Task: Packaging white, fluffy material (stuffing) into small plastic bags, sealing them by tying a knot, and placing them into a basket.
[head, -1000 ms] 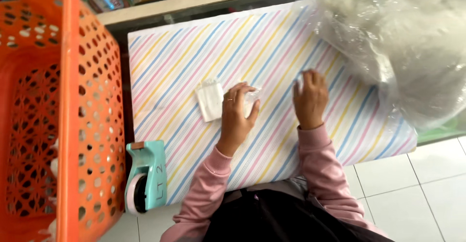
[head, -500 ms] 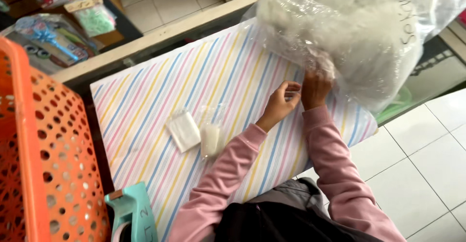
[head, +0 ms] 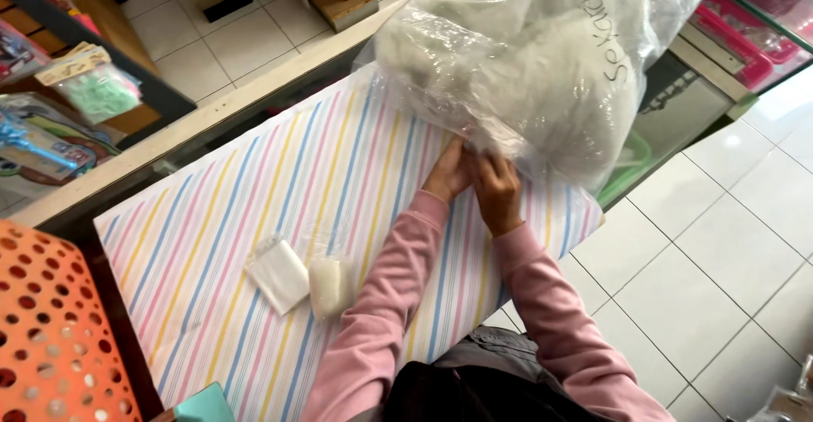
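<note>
My left hand (head: 447,172) and my right hand (head: 498,189) are side by side at the lower edge of a large clear plastic bag (head: 525,58) stuffed with white fluffy filling. Both hands pinch the bag's plastic where it rests on the striped wrapping paper (head: 254,210). Pink sleeves cover both arms. To the left on the paper lie two small clear packets: a flat white one (head: 278,274) and a small one with white filling (head: 330,285), close to my left forearm.
An orange perforated basket (head: 51,337) stands at the lower left, with a teal tape dispenser (head: 203,407) beside it. Shelves with packaged goods (head: 59,109) are at the upper left. White floor tiles (head: 720,270) lie to the right; a pink tray (head: 745,33) is at the upper right.
Both hands moved from the middle of the paper to the big bag at the right and took hold of its edge. The two small packets stayed on the paper.
</note>
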